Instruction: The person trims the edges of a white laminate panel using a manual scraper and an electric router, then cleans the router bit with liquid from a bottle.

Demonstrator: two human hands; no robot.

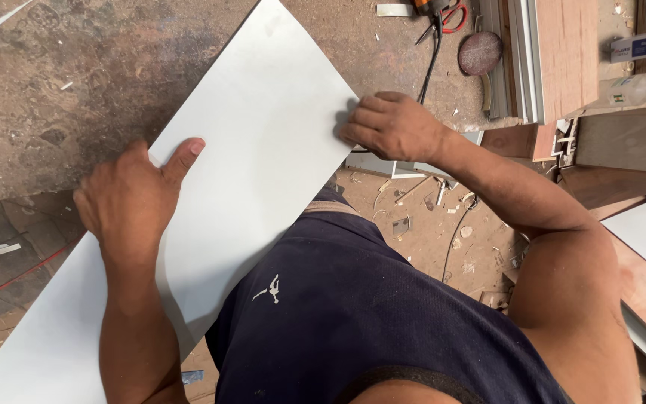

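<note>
sanding disc (480,52), black cable (432,63), stacked boards (555,56)

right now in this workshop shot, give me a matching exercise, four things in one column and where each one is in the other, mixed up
Things:
1. left hand
2. right hand
3. sanding disc
4. scissors

Places:
a. top edge of the picture, red handles, next to the black cable
b. gripping the right edge of the white board
c. round and dark, lying beside the stacked wood panels
d. on the board's left edge, thumb lying on top

Pairs: 1-d, 2-b, 3-c, 4-a
</note>
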